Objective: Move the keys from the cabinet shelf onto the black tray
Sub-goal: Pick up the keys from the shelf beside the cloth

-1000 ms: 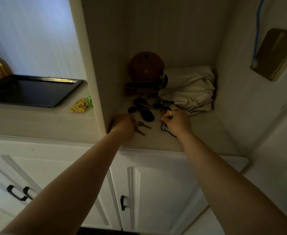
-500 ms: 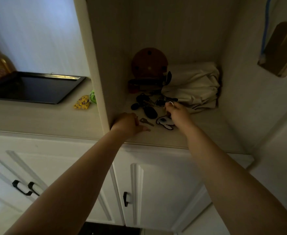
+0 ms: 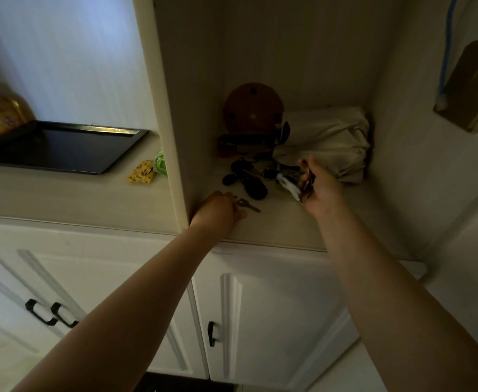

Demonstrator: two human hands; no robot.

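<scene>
Item: dark key bunch with white tag (image 3: 290,185), clamped in right hand (image 3: 321,190); small metal key (image 3: 247,205) at left hand's (image 3: 220,212) curled fingers, three o'clock; drop risked if snagged.

pretty dim room; cream cabinet (image 3: 172,80) with beadboard back panels, pale surface (image 3: 62,193) running left along a white wall (image 3: 62,52) that catches some bluish light; white doors (image 3: 274,321) below with black handles (image 3: 52,314); a brass-looking box (image 3: 471,86) on the right wall, blue cord (image 3: 447,46) hanging beside it
</scene>
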